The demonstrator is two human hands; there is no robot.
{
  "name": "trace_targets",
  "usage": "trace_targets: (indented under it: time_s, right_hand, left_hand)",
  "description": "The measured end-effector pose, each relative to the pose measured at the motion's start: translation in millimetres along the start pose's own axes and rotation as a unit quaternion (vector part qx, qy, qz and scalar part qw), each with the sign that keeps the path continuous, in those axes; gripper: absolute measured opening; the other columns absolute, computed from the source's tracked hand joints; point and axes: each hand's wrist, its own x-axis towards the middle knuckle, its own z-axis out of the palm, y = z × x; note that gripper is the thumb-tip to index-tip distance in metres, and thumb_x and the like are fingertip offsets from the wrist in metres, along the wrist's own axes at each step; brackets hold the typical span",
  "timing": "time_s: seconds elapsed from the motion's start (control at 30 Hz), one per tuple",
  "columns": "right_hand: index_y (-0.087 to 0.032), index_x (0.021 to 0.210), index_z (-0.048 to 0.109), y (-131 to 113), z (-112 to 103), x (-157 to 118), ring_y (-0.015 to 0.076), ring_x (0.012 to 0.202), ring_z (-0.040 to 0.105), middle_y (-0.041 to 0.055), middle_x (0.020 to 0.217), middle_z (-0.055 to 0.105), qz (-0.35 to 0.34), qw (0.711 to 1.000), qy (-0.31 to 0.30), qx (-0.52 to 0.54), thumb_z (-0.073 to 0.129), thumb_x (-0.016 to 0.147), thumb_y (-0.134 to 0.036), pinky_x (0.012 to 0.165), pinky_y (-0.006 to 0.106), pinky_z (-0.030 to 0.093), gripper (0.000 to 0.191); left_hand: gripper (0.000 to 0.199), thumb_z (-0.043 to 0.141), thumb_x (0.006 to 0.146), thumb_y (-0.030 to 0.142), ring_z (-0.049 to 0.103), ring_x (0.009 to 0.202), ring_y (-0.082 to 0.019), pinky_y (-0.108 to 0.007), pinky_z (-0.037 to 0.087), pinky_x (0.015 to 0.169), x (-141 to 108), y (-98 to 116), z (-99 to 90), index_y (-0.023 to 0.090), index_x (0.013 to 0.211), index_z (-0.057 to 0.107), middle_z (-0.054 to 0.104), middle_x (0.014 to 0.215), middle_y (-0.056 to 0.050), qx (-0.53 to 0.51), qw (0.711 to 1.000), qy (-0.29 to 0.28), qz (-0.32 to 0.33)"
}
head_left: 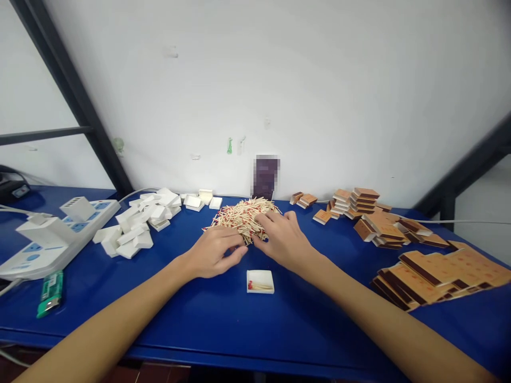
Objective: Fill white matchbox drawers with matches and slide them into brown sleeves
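A heap of red-tipped matches (239, 214) lies against the back of the blue table. My left hand (219, 251) is at the heap's front left edge, fingers bent and apart from the thumb, with nothing visible between them. At the heap's front right, my right hand (281, 239) touches the matches with its fingertips; thumb and index finger are apart, and no held match can be made out. In front of both hands sits a small white tray (260, 275) with a few matches along its near side, heads to the left.
White empty trays (133, 226) are piled at the left, beside a power strip (85, 226) and a green packet (51, 292). Brown matchboxes (385, 226) stand stacked at the right, behind flat brown sleeves (443, 274). A dark, pixelated object (265, 175) leans on the wall.
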Motion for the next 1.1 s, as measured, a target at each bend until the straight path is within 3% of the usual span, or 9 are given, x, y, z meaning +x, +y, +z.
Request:
trace_targets:
  time_s: [0.2, 0.43, 0.63, 0.8, 0.93, 1.1]
  right_hand:
    - [-0.015, 0.095, 0.061, -6.7, 6.6, 16.8, 0.0253, 0.088, 0.062, 0.0124, 0.093, 0.067, -0.010, 0.998, -0.051, -0.047, 0.059, 0.086, -0.016, 0.075, 0.034, 0.041, 0.009]
    - [-0.016, 0.085, 0.061, -0.3, 11.7, 12.5, 0.0201, 0.078, 0.061, 0.0085, 0.085, 0.066, 0.010, 0.998, -0.060, -0.016, 0.051, 0.089, -0.009, 0.063, 0.028, 0.039, 0.013]
    - [-0.016, 0.081, 0.062, 10.3, 9.3, 13.3, 0.0168, 0.076, 0.061, 0.0066, 0.082, 0.066, 0.029, 0.998, -0.046, 0.043, 0.052, 0.089, -0.010, 0.065, 0.027, 0.040, 0.014]
    - [-0.017, 0.078, 0.064, 20.0, -5.9, 16.4, 0.0138, 0.065, 0.061, 0.0022, 0.073, 0.068, 0.062, 0.990, -0.012, 0.126, 0.056, 0.083, -0.012, 0.062, 0.025, 0.044, 0.011]
    - [-0.017, 0.080, 0.068, 25.9, -19.7, 6.3, 0.0171, 0.063, 0.065, 0.0027, 0.069, 0.069, 0.140, 0.945, 0.008, 0.295, 0.063, 0.078, -0.023, 0.063, 0.030, 0.051, 0.008]
    - [-0.018, 0.081, 0.067, 22.1, -18.0, -20.8, 0.0181, 0.072, 0.066, 0.0045, 0.079, 0.071, 0.165, 0.852, -0.088, 0.490, 0.068, 0.077, -0.041, 0.069, 0.032, 0.054, 0.024]
  left_hand:
    - [0.038, 0.036, 0.098, 0.027, 0.046, 0.057, -0.013, -0.028, 0.035, 0.061, -3.4, -22.2, -3.1, 0.017, 0.065, 0.051, 0.052, 0.059, 0.001, 0.066, 0.997, 0.024, -0.035]
    - [0.038, 0.037, 0.097, 0.026, 0.046, 0.056, -0.012, -0.028, 0.036, 0.060, -2.5, -26.4, -2.8, 0.017, 0.065, 0.053, 0.053, 0.059, 0.001, 0.086, 0.995, 0.018, -0.039]
    - [0.037, 0.037, 0.097, 0.026, 0.049, 0.058, -0.013, -0.027, 0.038, 0.061, -2.4, -25.5, -0.6, 0.016, 0.066, 0.057, 0.055, 0.061, 0.000, 0.095, 0.994, 0.008, -0.043]
    - [0.036, 0.038, 0.096, 0.025, 0.050, 0.061, -0.013, -0.027, 0.038, 0.061, -3.1, -24.7, -0.9, 0.016, 0.067, 0.057, 0.056, 0.063, 0.000, 0.100, 0.994, 0.008, -0.041]
    - [0.034, 0.038, 0.096, 0.025, 0.052, 0.063, -0.013, -0.026, 0.040, 0.062, -2.3, -22.8, -0.8, 0.016, 0.069, 0.058, 0.057, 0.065, -0.001, 0.091, 0.995, 0.013, -0.042]
    - [0.031, 0.038, 0.096, 0.024, 0.054, 0.067, -0.014, -0.027, 0.042, 0.065, -1.0, -18.0, 1.9, 0.016, 0.077, 0.061, 0.061, 0.071, -0.002, 0.074, 0.996, 0.020, -0.040]
